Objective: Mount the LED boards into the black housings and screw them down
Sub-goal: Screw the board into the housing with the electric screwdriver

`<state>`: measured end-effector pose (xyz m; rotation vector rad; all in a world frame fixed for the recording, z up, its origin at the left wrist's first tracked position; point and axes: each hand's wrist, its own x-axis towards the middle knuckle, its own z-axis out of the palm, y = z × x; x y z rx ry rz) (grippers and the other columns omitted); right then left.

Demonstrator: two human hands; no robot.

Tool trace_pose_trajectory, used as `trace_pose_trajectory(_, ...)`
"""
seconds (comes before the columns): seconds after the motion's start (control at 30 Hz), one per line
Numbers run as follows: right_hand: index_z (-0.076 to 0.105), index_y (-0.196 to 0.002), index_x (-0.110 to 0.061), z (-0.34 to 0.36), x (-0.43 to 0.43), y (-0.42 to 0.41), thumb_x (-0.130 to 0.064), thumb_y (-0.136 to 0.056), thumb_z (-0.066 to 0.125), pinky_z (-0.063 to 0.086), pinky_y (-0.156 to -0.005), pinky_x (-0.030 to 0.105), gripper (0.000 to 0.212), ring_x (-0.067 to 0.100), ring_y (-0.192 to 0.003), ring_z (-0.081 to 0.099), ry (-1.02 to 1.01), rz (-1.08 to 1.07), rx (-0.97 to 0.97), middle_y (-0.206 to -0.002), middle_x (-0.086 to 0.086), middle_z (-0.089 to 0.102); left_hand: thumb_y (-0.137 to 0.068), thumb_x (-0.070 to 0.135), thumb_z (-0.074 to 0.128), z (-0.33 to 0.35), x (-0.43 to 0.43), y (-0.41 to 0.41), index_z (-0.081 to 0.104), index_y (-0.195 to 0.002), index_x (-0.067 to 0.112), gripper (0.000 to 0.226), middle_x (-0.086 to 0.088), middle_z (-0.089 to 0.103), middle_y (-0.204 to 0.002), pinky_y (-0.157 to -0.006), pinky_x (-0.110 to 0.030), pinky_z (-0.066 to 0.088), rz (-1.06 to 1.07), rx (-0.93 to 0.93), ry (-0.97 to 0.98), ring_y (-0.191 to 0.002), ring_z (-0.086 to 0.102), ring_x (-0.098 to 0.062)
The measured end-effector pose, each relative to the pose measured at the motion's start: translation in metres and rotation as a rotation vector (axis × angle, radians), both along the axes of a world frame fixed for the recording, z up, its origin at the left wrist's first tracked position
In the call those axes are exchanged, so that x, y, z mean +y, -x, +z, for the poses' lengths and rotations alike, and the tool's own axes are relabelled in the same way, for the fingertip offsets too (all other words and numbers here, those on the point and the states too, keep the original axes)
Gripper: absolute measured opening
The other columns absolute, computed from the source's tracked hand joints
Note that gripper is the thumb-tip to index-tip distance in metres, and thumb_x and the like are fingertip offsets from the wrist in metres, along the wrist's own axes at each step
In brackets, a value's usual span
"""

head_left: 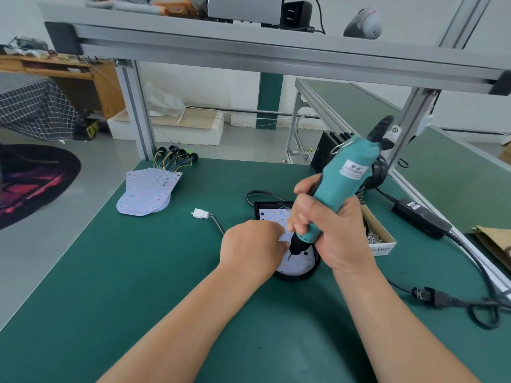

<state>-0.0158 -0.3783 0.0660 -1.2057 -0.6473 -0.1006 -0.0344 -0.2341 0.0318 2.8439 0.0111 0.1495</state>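
A black housing (293, 277) lies on the green mat with a white LED board (300, 265) seated in it. My right hand (329, 233) grips a teal electric screwdriver (343, 181), tilted, its bit tip (289, 257) down on the board. My left hand (251, 247) rests on the board's left side, fingers curled beside the bit; whether they pinch a screw is hidden. A stack of spare LED boards (146, 192) with coloured wires lies at the far left of the mat.
A small cardboard box of screws (380, 236) sits just right of the housing. A white connector (201, 214) on a cable lies left of it. A black power adapter (420, 218) and its cables run along the right. Aluminium frame posts (139, 111) stand behind.
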Motion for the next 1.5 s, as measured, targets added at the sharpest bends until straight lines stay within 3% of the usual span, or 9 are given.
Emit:
trace_pose_trajectory(0.2, 0.062, -0.102, -0.016, 0.008, -0.009, 0.000, -0.013, -0.095, 0.065, 0.048, -0.062, 0.035, 0.007, 0.019, -0.053, 0.045, -0.234, -0.017, 0.067, -0.067, 0.001, 0.044, -0.100, 0.048, 0.052, 0.002, 0.006, 0.008, 0.066, -0.121, 0.033, 0.029, 0.004, 0.075, -0.103, -0.077, -0.032, 0.053, 0.009, 0.001, 0.140, -0.096, 0.069, -0.025)
trace_pose_trajectory(0.3, 0.060, -0.098, -0.017, 0.003, -0.016, -0.005, -0.017, -0.096, 0.063, 0.047, -0.061, 0.031, 0.003, 0.015, -0.054, 0.043, -0.345, -0.061, 0.173, -0.067, -0.002, 0.042, -0.103, 0.042, 0.047, 0.009, 0.017, 0.007, 0.066, -0.103, 0.032, 0.022, 0.009, 0.071, -0.084, -0.071, -0.032, 0.051, 0.023, -0.023, 0.328, -0.084, 0.066, -0.021)
trace_pose_trajectory(0.37, 0.061, -0.096, -0.018, 0.000, -0.021, -0.007, -0.018, -0.099, 0.060, 0.048, -0.060, 0.028, 0.003, 0.012, -0.055, 0.042, -0.416, -0.073, 0.230, -0.067, -0.004, 0.042, -0.104, 0.028, 0.046, 0.014, 0.023, 0.001, 0.067, -0.095, 0.028, 0.023, 0.011, 0.066, -0.075, -0.059, -0.031, 0.049, 0.075, -0.012, 0.707, -0.067, 0.060, -0.015)
trace_pose_trajectory(0.43, 0.061, -0.095, -0.019, -0.003, -0.025, -0.010, -0.020, -0.100, 0.059, 0.046, -0.061, 0.027, 0.006, 0.010, -0.056, 0.041, -0.486, -0.076, 0.284, -0.067, -0.005, 0.043, -0.102, 0.005, 0.042, 0.021, 0.028, -0.001, 0.069, -0.111, 0.016, 0.030, 0.009, 0.064, -0.076, -0.050, -0.023, 0.041, 0.128, 0.113, 1.245, -0.055, 0.051, -0.009)
trace_pose_trajectory(0.53, 0.061, -0.093, -0.019, -0.005, -0.028, -0.013, -0.020, -0.101, 0.059, 0.044, -0.062, 0.026, 0.008, 0.010, -0.057, 0.040, -0.547, -0.092, 0.339, -0.068, -0.006, 0.041, -0.100, -0.014, 0.037, 0.026, 0.035, 0.002, 0.062, -0.121, -0.005, 0.035, -0.011, 0.065, -0.094, -0.054, -0.023, 0.049, 0.042, 0.263, 1.687, -0.065, 0.060, -0.013)
trace_pose_trajectory(0.77, 0.063, -0.093, -0.018, -0.002, -0.029, -0.012, -0.018, -0.101, 0.058, 0.044, -0.063, 0.026, 0.009, 0.009, -0.057, 0.040, -0.611, -0.105, 0.371, -0.068, -0.006, 0.041, -0.109, 0.005, 0.054, 0.019, 0.028, 0.010, 0.064, -0.118, -0.006, 0.018, -0.012, 0.076, -0.088, -0.054, -0.021, 0.058, -0.040, 0.359, 1.713, -0.075, 0.078, -0.018)
trace_pose_trajectory(1.0, 0.063, -0.090, -0.017, 0.009, -0.028, -0.007, -0.017, -0.100, 0.060, 0.047, -0.064, 0.026, 0.011, 0.009, -0.058, 0.041, -0.732, -0.085, 0.371, -0.069, -0.007, 0.042, -0.103, 0.024, 0.066, 0.016, 0.021, 0.015, 0.068, -0.097, 0.006, 0.019, -0.005, 0.068, -0.077, -0.041, -0.018, 0.039, -0.069, 0.384, 1.634, -0.051, 0.056, -0.009)
trace_pose_trajectory(1.33, 0.060, -0.089, -0.015, 0.015, -0.028, -0.006, -0.015, -0.100, 0.060, 0.048, -0.063, 0.027, 0.011, 0.011, -0.057, 0.041, -0.777, -0.141, 0.368, -0.069, -0.005, 0.040, -0.103, 0.007, 0.062, 0.013, 0.020, 0.023, 0.063, -0.112, 0.004, 0.010, -0.022, 0.077, -0.116, -0.058, -0.026, 0.062, -0.194, 0.553, 1.730, -0.101, 0.080, -0.026)
trace_pose_trajectory(1.5, 0.061, -0.089, -0.015, 0.016, -0.027, -0.005, -0.015, -0.100, 0.061, 0.047, -0.063, 0.028, 0.011, 0.011, -0.057, 0.041, -0.772, -0.141, 0.351, -0.069, -0.005, 0.040, -0.088, 0.017, 0.078, 0.011, 0.014, 0.025, 0.074, -0.098, 0.010, 0.013, -0.015, 0.074, -0.098, -0.046, -0.020, 0.049, -0.186, 0.526, 1.673, -0.074, 0.070, -0.013)
